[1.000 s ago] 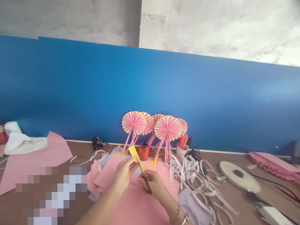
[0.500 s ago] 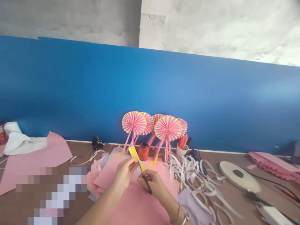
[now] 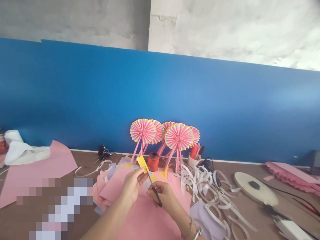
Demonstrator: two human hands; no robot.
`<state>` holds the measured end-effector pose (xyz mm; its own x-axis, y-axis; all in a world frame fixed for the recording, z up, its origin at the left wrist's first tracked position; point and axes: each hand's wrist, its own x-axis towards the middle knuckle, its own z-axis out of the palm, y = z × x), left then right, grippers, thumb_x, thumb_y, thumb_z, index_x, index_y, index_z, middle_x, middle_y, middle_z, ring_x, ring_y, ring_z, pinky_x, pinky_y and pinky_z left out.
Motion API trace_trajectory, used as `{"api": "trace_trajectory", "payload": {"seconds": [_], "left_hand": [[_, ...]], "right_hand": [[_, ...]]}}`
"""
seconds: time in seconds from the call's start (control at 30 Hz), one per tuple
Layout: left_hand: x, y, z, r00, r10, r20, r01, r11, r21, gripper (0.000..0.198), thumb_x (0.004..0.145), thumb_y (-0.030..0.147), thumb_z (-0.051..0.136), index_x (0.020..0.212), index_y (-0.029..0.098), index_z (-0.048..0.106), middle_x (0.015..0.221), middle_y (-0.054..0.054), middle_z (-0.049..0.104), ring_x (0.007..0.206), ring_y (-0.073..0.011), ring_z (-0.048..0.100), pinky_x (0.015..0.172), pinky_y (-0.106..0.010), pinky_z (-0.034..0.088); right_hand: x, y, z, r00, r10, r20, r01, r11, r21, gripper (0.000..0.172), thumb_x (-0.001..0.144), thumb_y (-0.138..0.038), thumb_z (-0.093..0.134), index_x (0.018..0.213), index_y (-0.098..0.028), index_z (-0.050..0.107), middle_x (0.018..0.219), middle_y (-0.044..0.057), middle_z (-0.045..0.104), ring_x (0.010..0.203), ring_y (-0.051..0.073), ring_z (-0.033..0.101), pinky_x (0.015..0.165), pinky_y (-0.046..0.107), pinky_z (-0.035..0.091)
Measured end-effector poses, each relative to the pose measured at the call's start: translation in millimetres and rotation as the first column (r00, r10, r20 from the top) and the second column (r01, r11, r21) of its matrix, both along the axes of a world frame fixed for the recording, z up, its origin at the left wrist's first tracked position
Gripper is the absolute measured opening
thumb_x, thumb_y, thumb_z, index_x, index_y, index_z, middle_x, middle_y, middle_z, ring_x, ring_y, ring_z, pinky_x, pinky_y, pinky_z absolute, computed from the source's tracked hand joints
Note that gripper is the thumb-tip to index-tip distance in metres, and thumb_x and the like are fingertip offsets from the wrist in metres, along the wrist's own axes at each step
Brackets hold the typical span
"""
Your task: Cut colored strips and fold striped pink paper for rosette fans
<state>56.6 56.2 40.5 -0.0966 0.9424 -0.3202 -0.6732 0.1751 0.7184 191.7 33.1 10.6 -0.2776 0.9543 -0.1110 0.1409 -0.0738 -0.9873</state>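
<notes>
Cutting the yellow paper strip [image 3: 143, 163] is the step in hand: your left hand [image 3: 132, 185] pinches the strip's lower end, fingers clamped on it, holding it tilted up toward 11 o'clock above the pink sheet [image 3: 140, 213]. Your right hand [image 3: 163, 196] grips the scissors [image 3: 154, 190], fingers closed through the dark handles, blades pointing toward 11 o'clock and meeting the strip's lower part. Whether the blades are parted cannot be told.

The next move probably calls for a steady pinch on the strip and a controlled closing of the blades clear of the left fingertips.

Count: one yellow strip, one pair of scissors in hand. At 12 o'clock from your hands, one red spool [image 3: 153, 161] stands on the surface [image 3: 250, 213]; behind it lean at least five pink pleated fans [image 3: 178, 136], overlapping. At 3 o'clock lie many curled white paper strips [image 3: 212, 193], too tangled to count.
</notes>
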Motion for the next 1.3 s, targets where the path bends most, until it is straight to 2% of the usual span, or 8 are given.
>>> {"api": "trace_trajectory", "payload": {"seconds": [0.37,0.57,1.0,1.3], "left_hand": [[0.0,1.2,-1.1,1.000,-0.002,0.013,0.002,1.000,-0.022,0.015,0.078,0.001,0.055,0.070,0.010,0.064,0.071,-0.008,0.070,0.066,-0.0141,0.067,0.070,-0.023,0.057],[1.6,-0.5,-2.3,0.999,-0.029,0.013,0.029,0.999,-0.019,0.016,0.077,0.001,0.055,0.068,0.010,0.064,0.069,-0.008,0.070,0.066,-0.0145,0.067,0.069,-0.023,0.057],[6.6,-3.3,-6.4,0.996,-0.083,-0.012,0.083,0.996,-0.026,0.013,0.078,0.002,0.054,0.073,0.008,0.064,0.074,-0.010,0.070,0.068,-0.0149,0.067,0.070,-0.024,0.056],[9.4,-3.4,-13.9,0.992,-0.116,-0.046,0.114,0.993,-0.027,0.012,0.076,0.004,0.054,0.068,0.010,0.062,0.068,-0.008,0.069,0.062,-0.0144,0.065,0.065,-0.024,0.055]], "right_hand": [[0.4,-1.5,3.2,1.000,-0.008,0.025,0.008,1.000,0.011,0.029,0.064,-0.040,0.071,0.068,-0.015,0.059,0.037,-0.007,0.047,0.032,0.007,0.039,0.036,0.019,0.027],[0.5,-0.9,4.1,1.000,-0.014,0.022,0.014,1.000,-0.024,0.034,0.061,-0.043,0.073,0.072,-0.014,0.059,0.039,-0.006,0.050,0.034,0.008,0.045,0.036,0.019,0.030],[-0.6,-0.9,6.7,0.999,-0.045,0.011,0.045,0.999,-0.008,0.033,0.060,-0.044,0.072,0.067,-0.015,0.057,0.036,-0.008,0.046,0.032,0.006,0.040,0.036,0.019,0.028],[-1.5,1.0,8.6,0.997,-0.078,0.006,0.078,0.996,-0.053,0.042,0.053,-0.049,0.074,0.072,-0.015,0.056,0.038,-0.008,0.047,0.034,0.008,0.042,0.037,0.020,0.029]]}}
